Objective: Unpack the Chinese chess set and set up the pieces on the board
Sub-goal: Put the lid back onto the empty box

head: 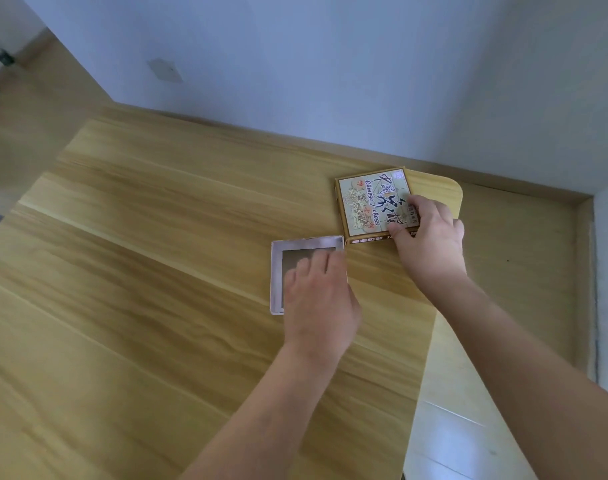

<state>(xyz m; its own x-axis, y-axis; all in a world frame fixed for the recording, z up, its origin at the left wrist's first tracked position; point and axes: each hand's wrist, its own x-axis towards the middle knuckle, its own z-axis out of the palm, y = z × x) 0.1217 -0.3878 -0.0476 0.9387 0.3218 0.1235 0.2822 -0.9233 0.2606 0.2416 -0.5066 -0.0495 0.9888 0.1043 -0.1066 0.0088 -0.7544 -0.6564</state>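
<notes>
Left hand (318, 296) is flat out, fingers straight and spread, resting inside the open box tray (278, 271) and covering most of its grey floor. Right hand (425, 237) is over at the printed lid (368, 206), thumb curled on the near edge and fingers over the top face, so it grips that lid by its near right corner. Lid sits face up close to the table's (157, 271) far right corner, its near left corner just about touching the tray's far right corner.

So we're in the unpacking step, early on, I'd say: the box is apart, nothing is laid out. No board and no pieces show anywhere on the wood. Next move likely calls for letting go of the lid and finding the contents, with plenty of bare tabletop to the left for spreading a board.

Trouble is, the left palm hides the tray's inside, so whether it holds anything can't be told. Whether the lid is a bare cover or a closed half with pieces beneath is equally unclear. The small print along its side is unreadable.
</notes>
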